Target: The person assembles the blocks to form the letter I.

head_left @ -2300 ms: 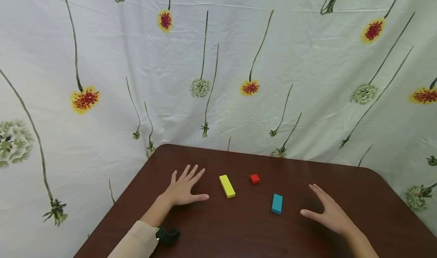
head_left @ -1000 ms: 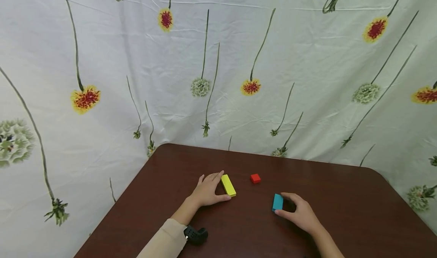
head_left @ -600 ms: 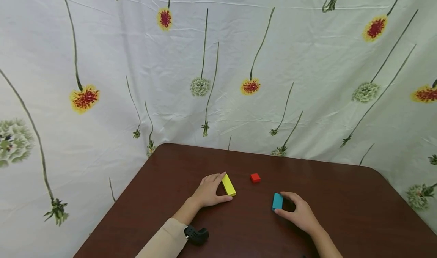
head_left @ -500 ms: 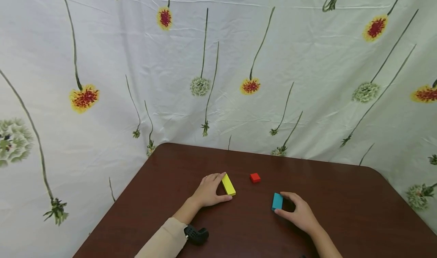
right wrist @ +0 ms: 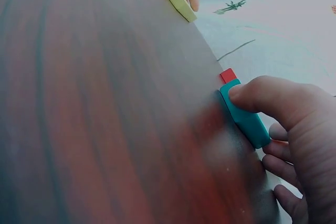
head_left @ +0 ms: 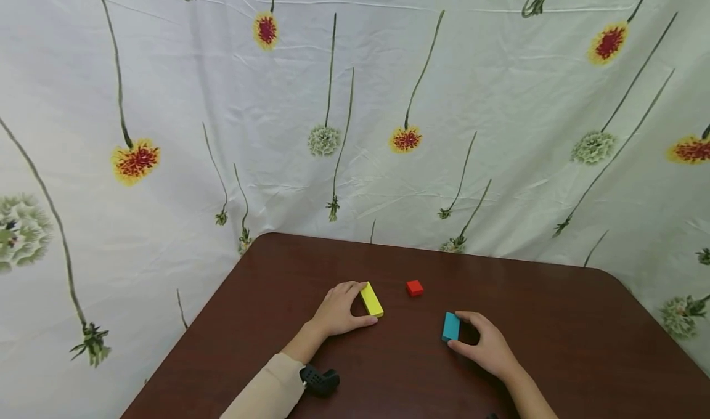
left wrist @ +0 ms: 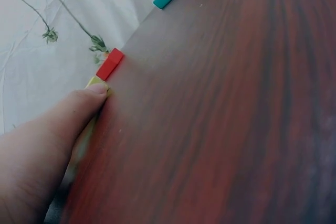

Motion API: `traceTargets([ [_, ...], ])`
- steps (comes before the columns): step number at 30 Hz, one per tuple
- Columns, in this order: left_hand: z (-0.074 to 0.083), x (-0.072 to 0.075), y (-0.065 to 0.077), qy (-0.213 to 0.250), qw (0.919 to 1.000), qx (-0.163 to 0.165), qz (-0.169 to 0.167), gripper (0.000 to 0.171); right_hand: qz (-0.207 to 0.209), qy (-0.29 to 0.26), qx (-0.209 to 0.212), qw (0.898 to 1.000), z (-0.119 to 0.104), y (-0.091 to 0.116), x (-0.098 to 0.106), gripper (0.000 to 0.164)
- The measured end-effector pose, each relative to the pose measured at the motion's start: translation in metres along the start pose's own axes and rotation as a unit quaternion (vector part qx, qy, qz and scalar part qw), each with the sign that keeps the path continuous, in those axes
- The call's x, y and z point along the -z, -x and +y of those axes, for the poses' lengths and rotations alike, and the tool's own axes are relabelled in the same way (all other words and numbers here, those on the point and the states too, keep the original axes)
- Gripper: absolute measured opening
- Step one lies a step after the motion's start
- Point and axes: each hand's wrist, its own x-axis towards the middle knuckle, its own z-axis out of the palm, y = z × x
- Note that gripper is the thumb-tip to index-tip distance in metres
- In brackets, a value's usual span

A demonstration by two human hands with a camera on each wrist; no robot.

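In the head view a long yellow block (head_left: 372, 300) lies on the dark table. My left hand (head_left: 335, 313) pinches it lengthwise, thumb on the near end and index finger at the far end. To the right, a blue block (head_left: 451, 326) is held by its two ends between the thumb and fingers of my right hand (head_left: 487, 346). The right wrist view shows that thumb pressed on the blue block (right wrist: 245, 116). A small red block (head_left: 414, 288) sits between and slightly beyond the two, touched by neither hand.
The reddish-brown wooden table (head_left: 399, 370) has rounded far corners. Right behind its far edge hangs a white cloth (head_left: 288, 98) printed with flowers. A black device (head_left: 320, 382) is strapped at my left wrist, beside a beige sleeve (head_left: 266, 388).
Since the oldest frame both hands have come inward from spread positions, the left onto the yellow block and the right onto the blue one. Over the last second the blocks have stayed in place.
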Motion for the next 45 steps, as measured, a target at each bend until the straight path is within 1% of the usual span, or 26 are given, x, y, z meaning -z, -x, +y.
traceTargets([
  [4,-0.001,-0.001,-0.001,0.01,0.9999,0.004,0.007,0.082,-0.001,0.002,0.0,1.0,0.001,0.001,0.0,0.066],
  [12,0.002,0.001,0.0,0.065,0.9975,0.026,0.003,0.08,0.002,0.001,0.009,1.0,0.001,0.002,0.0,0.062],
  [16,0.005,0.002,0.001,0.084,0.996,0.028,0.005,0.077,0.003,0.003,0.007,1.0,0.002,0.001,0.0,0.062],
  [23,0.005,0.002,0.0,0.105,0.9942,0.016,0.019,0.069,0.001,-0.001,0.003,1.0,0.002,0.0,0.0,0.062],
  [32,0.007,0.001,0.0,0.137,0.9904,0.005,0.018,0.065,0.003,0.002,0.001,1.0,0.002,0.0,-0.001,0.062],
  [37,0.013,0.002,0.002,0.15,0.9886,-0.007,0.014,0.066,0.003,0.0,0.002,1.0,0.002,0.001,-0.001,0.063],
  [41,0.02,0.003,0.003,0.162,0.9863,-0.027,0.011,0.066,0.002,-0.001,0.003,1.0,0.002,0.001,-0.001,0.063],
  [45,0.027,0.002,0.003,0.164,0.9857,-0.04,0.0,0.064,0.001,0.0,0.002,1.0,0.001,0.001,-0.001,0.062],
])
